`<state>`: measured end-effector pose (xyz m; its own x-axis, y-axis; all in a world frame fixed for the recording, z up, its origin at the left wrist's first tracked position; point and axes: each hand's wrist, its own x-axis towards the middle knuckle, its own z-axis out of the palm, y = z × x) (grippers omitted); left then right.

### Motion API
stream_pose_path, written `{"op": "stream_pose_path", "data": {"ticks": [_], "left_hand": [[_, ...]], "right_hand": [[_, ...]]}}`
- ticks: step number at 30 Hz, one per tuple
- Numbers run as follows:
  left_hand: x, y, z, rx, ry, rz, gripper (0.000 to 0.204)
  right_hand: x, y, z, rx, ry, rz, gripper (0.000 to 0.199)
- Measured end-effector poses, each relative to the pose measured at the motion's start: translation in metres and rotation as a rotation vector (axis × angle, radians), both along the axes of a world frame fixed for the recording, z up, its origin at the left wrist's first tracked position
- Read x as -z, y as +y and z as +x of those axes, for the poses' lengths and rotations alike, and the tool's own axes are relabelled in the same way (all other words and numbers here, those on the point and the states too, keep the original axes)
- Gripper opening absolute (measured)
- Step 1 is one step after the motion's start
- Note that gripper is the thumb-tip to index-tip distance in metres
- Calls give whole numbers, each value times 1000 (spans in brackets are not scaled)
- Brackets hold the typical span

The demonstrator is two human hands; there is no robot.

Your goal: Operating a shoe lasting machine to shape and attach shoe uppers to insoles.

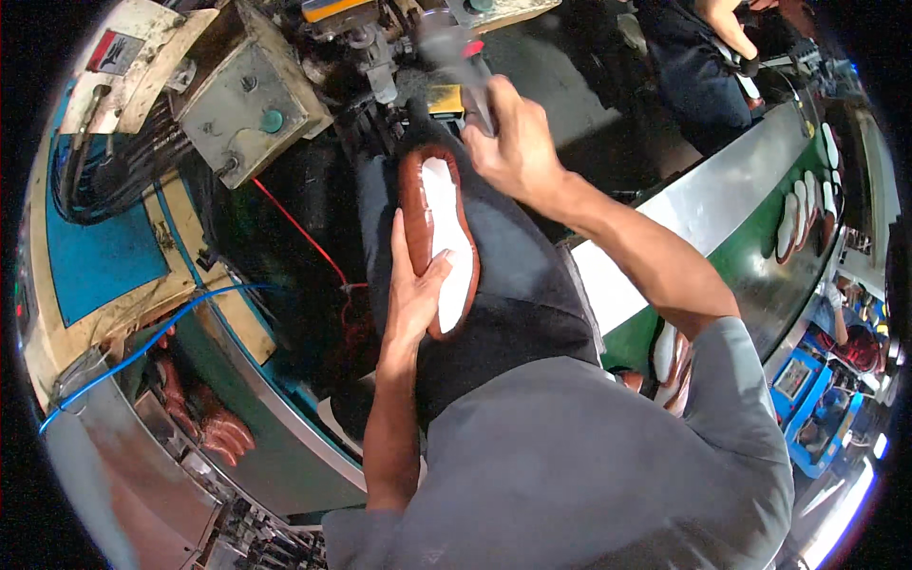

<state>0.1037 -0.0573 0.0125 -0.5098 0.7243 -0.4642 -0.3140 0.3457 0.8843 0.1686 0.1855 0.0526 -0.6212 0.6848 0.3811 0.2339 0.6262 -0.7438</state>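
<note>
One shoe, upturned, in left hand

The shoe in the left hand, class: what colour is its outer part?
Its outer part is reddish-brown, seen best in the head view.

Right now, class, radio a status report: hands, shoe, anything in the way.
Left hand gripping brown shoe, white underside up. Right hand gripping blurred hammer-like tool. Left thumb on underside, possibly in the way.
</note>
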Motion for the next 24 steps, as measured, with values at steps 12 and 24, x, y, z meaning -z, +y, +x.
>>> {"op": "stream_pose_path", "data": {"ticks": [12,24], "left_hand": [[4,-1,-9,34,-125,61,88],[22,-5,-9,3,-17,52,94]], "right_hand": [[71,-10,16,-141,-808,57,26],[50,7,11,-288,-898,-54,23]]}}
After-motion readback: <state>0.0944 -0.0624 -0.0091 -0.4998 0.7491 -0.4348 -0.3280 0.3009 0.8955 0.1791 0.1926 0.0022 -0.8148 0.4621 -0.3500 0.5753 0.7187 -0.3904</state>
